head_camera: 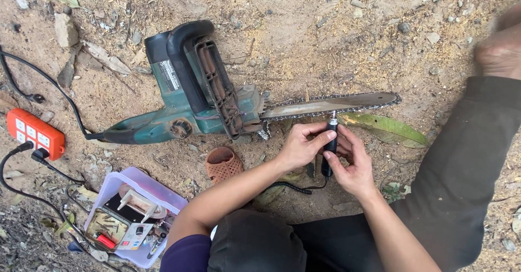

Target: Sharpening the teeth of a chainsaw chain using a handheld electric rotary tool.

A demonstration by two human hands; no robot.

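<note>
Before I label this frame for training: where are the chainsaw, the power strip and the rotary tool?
chainsaw [184, 82], head view, green body.
power strip [35, 132], head view, orange top.
rotary tool [329, 144], head view, black barrel.

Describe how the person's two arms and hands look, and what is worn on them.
Both hands, the left hand and the right hand, are bare, with no gloves, rings or watch in view. Both forearms are uncovered too. A dark purple sleeve shows only at the left upper arm. The fingers carry no markings.

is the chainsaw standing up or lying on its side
Lying on its side: the chainsaw rests flat on the dirt, its bar level along the ground.
</note>
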